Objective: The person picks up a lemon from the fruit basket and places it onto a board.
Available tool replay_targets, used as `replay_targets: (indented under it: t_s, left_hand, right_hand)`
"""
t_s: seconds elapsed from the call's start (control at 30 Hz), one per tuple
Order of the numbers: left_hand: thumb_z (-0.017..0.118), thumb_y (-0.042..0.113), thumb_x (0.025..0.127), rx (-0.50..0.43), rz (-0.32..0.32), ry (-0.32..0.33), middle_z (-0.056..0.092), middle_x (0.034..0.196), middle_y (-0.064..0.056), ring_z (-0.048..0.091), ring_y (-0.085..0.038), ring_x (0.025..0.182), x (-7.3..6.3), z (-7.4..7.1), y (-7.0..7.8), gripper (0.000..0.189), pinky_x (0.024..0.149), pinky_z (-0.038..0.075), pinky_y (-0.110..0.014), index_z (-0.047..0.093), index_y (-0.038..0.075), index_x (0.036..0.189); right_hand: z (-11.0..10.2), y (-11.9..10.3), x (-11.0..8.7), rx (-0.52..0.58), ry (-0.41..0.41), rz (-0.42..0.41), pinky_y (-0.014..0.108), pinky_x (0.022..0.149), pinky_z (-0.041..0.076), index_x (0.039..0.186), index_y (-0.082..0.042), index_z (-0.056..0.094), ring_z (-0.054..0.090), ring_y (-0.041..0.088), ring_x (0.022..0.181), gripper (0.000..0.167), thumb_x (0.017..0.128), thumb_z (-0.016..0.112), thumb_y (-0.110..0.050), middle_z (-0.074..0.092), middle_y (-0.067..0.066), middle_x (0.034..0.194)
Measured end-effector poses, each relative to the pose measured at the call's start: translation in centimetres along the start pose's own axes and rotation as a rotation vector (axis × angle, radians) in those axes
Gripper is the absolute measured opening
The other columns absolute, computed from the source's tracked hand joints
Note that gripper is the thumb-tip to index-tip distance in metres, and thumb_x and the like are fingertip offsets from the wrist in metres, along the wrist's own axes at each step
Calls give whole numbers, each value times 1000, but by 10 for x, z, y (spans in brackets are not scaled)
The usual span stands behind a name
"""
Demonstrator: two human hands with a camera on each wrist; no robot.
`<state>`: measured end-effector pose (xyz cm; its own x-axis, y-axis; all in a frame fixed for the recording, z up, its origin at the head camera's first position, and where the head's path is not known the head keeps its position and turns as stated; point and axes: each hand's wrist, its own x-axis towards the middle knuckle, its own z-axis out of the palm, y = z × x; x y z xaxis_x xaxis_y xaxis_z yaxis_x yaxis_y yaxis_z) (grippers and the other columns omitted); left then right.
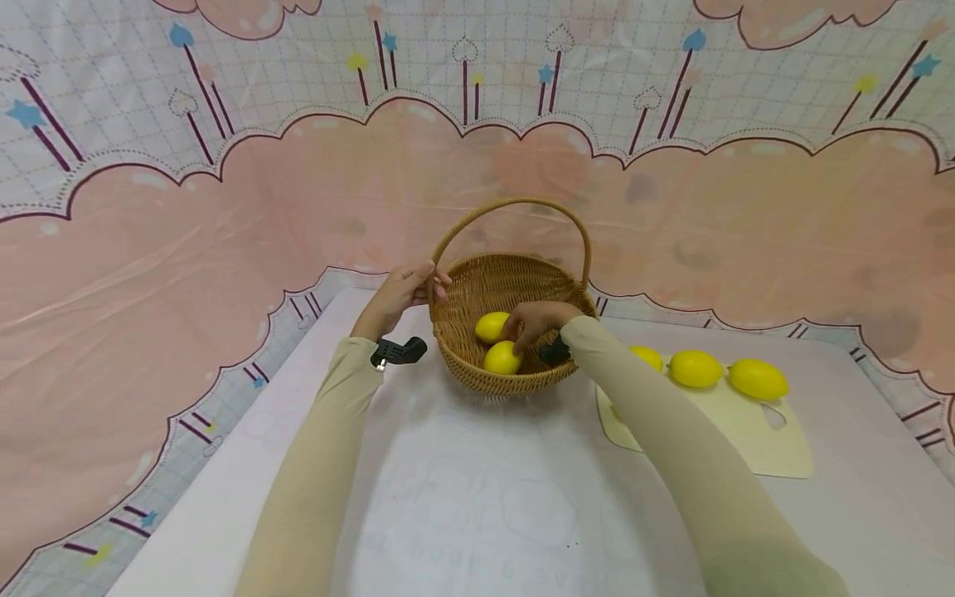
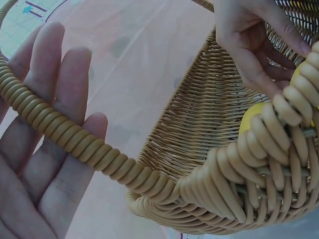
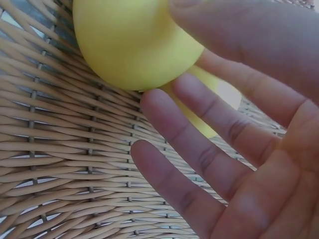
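A brown wicker basket (image 1: 496, 278) with a tall arched handle (image 2: 75, 137) stands on the table. At the handle's left foot, my left hand (image 1: 403, 294) holds it loosely, thumb at the front and fairly straight fingers behind. My right hand (image 1: 540, 319) reaches inside the basket and holds the nearer yellow lemon (image 1: 502, 358) between thumb and fingertips; its lower fingers spread free in the right wrist view. Just behind lies a second lemon (image 1: 491, 327), partly covered by the fingers. The left thumb is out of the left wrist view.
Right of the basket lies a pale yellow cutting board (image 1: 776, 452) with a handle slot. A row of lemons (image 1: 695, 369) sits along its far side, partly covered by the right sleeve (image 1: 656, 414). A pink patterned cloth (image 1: 298, 199) hangs behind the white table (image 1: 462, 497).
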<state>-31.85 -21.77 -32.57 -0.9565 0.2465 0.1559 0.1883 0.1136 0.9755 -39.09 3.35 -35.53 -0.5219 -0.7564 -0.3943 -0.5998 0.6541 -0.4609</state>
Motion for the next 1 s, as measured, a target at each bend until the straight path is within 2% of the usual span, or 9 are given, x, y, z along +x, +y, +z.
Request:
replay_targets:
  t_s: [0.13, 0.37, 0.5, 0.6, 0.7, 0.9, 1.0]
  left_hand:
    - [38, 37, 101, 2, 0, 1, 67, 72, 8, 64, -5, 74, 0, 0, 0, 37, 76, 53, -19, 65, 14, 89]
    - [39, 37, 101, 13, -6, 8, 67, 72, 8, 64, -6, 74, 0, 1, 2, 36, 77, 52, -19, 65, 15, 88]
    - [39, 37, 101, 23, -3, 6, 66, 73, 8, 64, -6, 75, -1, 2, 2, 38, 77, 52, -19, 65, 10, 92]
    - [39, 36, 101, 24, -6, 3, 66, 72, 8, 64, -6, 75, 0, 2, 1, 37, 77, 52, -19, 65, 11, 91]
    - [38, 34, 102, 17, -13, -2, 66, 72, 8, 64, -6, 75, 1, 2, 2, 36, 76, 52, -19, 65, 13, 89]
    - [35, 30, 103, 15, -14, -15, 66, 71, 8, 64, -6, 74, 2, 2, 2, 47, 76, 52, -20, 58, -11, 106]
    - [34, 29, 103, 18, -13, -18, 66, 71, 8, 64, -6, 74, 3, 1, 2, 44, 76, 52, -20, 61, -6, 103]
  right_hand:
    - [1, 2, 1, -12, 3, 25, 33, 87, 50, 124, -7, 61, 56, 21, 104, 38, 87, 66, -16, 61, 11, 117]
    - [2, 4, 2, 62, -34, 19, 37, 94, 49, 122, -9, 59, 53, 30, 121, 36, 87, 67, -14, 55, 18, 131]
    - [3, 5, 4, 136, -75, 44, 34, 90, 51, 121, -12, 57, 51, 30, 123, 35, 88, 66, -12, 49, 19, 138]
    - [4, 6, 5, 174, -95, 55, 33, 87, 53, 121, -12, 56, 52, 30, 121, 35, 87, 66, -12, 46, 20, 139]
    - [4, 7, 5, 143, -99, 21, 33, 88, 52, 123, -10, 56, 53, 29, 119, 39, 86, 68, -12, 50, 19, 136]
    - [3, 8, 6, 80, -100, -51, 36, 95, 48, 127, -6, 57, 53, 26, 117, 47, 83, 71, -12, 58, 15, 127]
    - [3, 8, 6, 66, -107, -52, 37, 99, 46, 126, -8, 58, 53, 25, 118, 47, 81, 73, -12, 59, 12, 127]
